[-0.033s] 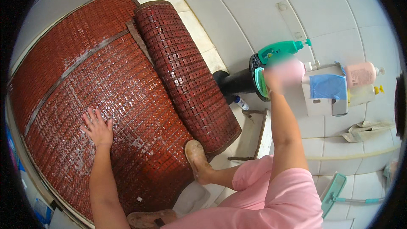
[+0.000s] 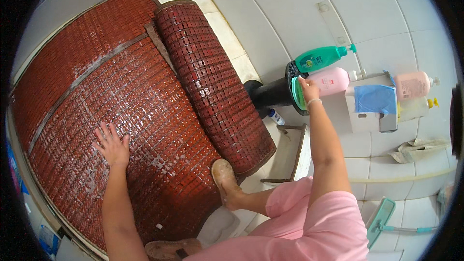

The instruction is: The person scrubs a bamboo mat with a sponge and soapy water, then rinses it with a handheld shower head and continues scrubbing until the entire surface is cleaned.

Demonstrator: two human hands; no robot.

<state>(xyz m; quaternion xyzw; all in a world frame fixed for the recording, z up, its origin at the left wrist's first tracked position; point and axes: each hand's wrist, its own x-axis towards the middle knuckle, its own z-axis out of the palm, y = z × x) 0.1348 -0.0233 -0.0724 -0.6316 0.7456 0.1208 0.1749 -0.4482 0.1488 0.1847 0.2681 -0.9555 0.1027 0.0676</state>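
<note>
A wet, soapy red-brown mat of small tiles (image 2: 159,116) spreads over the floor, its right part rolled into a thick roll (image 2: 208,82). My left hand (image 2: 112,147) lies flat on the spread mat, fingers apart and holding nothing. At the right, my right hand (image 2: 310,90) is at a black stand (image 2: 273,95), its fingers closed at the edge of a green oval item (image 2: 298,94). The item's kind is not clear, and my fingers partly cover it. A pink pump bottle (image 2: 332,81) lies just beyond that hand, beside a green pump bottle (image 2: 319,59).
A white box with blue film (image 2: 374,99) and a peach pump bottle (image 2: 412,87) are at the right wall. A small stool (image 2: 285,152) stands beside the roll. My sandalled foot (image 2: 223,180) is at the mat's edge. A squeegee-like green tool (image 2: 382,222) leans lower right.
</note>
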